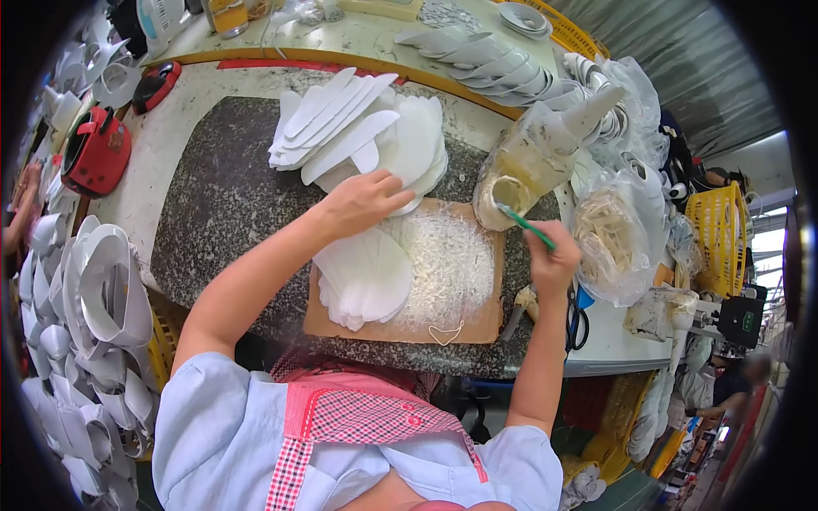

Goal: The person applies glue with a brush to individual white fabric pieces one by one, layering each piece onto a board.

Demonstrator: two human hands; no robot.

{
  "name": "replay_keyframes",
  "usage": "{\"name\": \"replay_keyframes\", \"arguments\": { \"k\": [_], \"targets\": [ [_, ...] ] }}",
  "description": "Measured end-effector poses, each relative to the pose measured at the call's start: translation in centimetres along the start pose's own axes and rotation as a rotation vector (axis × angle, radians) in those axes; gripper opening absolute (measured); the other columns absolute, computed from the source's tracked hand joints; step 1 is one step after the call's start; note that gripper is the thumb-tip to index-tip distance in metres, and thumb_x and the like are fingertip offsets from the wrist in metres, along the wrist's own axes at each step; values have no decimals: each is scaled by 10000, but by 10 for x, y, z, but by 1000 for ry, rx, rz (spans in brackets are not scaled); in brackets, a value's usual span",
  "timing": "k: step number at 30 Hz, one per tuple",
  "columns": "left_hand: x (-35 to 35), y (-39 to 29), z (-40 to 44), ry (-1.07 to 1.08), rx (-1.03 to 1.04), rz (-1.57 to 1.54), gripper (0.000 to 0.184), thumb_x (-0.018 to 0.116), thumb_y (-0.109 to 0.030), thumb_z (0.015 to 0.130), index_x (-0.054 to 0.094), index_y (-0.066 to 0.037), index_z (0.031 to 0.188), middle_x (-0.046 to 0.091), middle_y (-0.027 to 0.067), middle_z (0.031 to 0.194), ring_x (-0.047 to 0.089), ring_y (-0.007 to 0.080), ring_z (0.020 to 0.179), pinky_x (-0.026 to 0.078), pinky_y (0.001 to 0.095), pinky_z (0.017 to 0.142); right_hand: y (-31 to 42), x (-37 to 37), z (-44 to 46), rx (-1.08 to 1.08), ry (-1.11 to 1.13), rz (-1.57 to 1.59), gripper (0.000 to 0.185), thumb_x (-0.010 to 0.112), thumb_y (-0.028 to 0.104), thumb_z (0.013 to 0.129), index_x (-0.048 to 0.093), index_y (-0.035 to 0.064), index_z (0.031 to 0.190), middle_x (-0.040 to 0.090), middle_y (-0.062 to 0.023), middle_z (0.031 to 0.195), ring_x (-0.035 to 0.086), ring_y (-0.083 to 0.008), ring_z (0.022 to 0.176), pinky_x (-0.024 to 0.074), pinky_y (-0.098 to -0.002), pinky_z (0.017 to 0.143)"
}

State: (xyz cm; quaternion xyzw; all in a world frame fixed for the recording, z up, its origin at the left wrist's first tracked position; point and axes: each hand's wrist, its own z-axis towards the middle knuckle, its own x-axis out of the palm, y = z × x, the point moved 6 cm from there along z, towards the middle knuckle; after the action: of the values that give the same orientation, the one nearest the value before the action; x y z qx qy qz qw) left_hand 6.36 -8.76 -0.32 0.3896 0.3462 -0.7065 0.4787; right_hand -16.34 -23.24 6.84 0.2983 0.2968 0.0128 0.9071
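My right hand [552,255] grips a thin green-handled brush [535,229], whose tip is inside the mouth of a glue-crusted plastic bottle [532,157] lying on its side. My left hand [368,203] has its fingers bent at the near edge of a pile of white sole-shaped sheets [419,128]; what lies between them is hidden. More white sheets, overlapped in a fan [362,277], lie on the left part of a cardboard piece [409,334]. To their right, the cardboard carries a whitish, glue-like crust [452,264].
A dark speckled slab [230,196] lies under the work. White curved shoe parts [481,64] line the back, and more [106,281] are stacked at left. A red device [96,153] stands left. At right are a plastic bag [609,238], scissors [578,324] and a yellow basket [717,238].
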Motion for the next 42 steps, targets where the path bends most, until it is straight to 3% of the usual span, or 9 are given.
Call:
{"name": "replay_keyframes", "arguments": {
  "k": [3,8,17,20,23,32,35,40,42],
  "targets": [
    [-35,-17,-10,-220,-170,-28,331,599,3,703,569,-25,1032,563,108,954,569,262,920,515,327,709,-25,-25,-12,214,-128,183,43,647,21,814,637,-1,850,607,-14,722,521,-96,641,406,-234,576],
    [-16,-38,-40,27,-390,-187,246,676,-181,761,605,-9,922,546,97,915,516,263,881,454,352,763,-29,-25,-39,456,-45,364,106,660,57,827,614,-31,866,593,-40,779,530,-97,677,424,-223,608],
    [-35,-31,-39,-213,-716,-783,137,652,36,730,620,14,862,623,84,828,608,248,750,496,288,670,-14,-3,-54,457,-140,465,132,663,68,827,600,-42,866,581,-54,792,544,-121,679,436,-241,620],
    [-92,-55,-31,-571,-231,-384,165,605,96,715,624,-7,842,651,127,786,653,243,695,528,296,643,-5,-2,-55,446,-129,474,114,658,34,822,607,-49,883,591,-33,793,537,-101,686,427,-213,619],
    [-46,-93,-43,-99,50,-233,194,624,-72,645,609,-44,836,637,77,875,623,240,842,519,308,689,4,18,-60,554,-38,516,118,681,39,795,622,-33,867,601,-25,756,544,-94,681,425,-211,610],
    [-21,-97,-64,-86,-18,-238,179,621,-94,623,581,-53,793,571,51,802,575,230,808,495,324,647,34,80,-63,300,574,437,26,671,22,746,658,14,767,643,-57,701,563,-99,611,415,-216,557],
    [-24,-79,-53,-113,-177,-390,168,620,-53,614,589,-63,780,545,63,711,566,235,712,476,332,608,36,52,-77,609,459,602,28,660,-9,745,647,-15,770,621,-45,677,548,-96,610,405,-216,552],
    [-100,-14,22,-820,-254,-246,137,647,22,665,615,-75,756,587,39,674,563,222,658,453,305,566,35,53,-60,449,224,619,72,624,-93,748,627,-39,796,588,-38,714,520,-98,644,385,-229,569],
    [-89,1,43,-596,-102,-106,184,644,36,638,623,-44,802,621,59,772,572,223,719,477,301,610,40,74,-47,342,236,576,82,646,-76,732,629,-27,795,578,-53,692,523,-136,623,390,-250,562]
  ]
}}
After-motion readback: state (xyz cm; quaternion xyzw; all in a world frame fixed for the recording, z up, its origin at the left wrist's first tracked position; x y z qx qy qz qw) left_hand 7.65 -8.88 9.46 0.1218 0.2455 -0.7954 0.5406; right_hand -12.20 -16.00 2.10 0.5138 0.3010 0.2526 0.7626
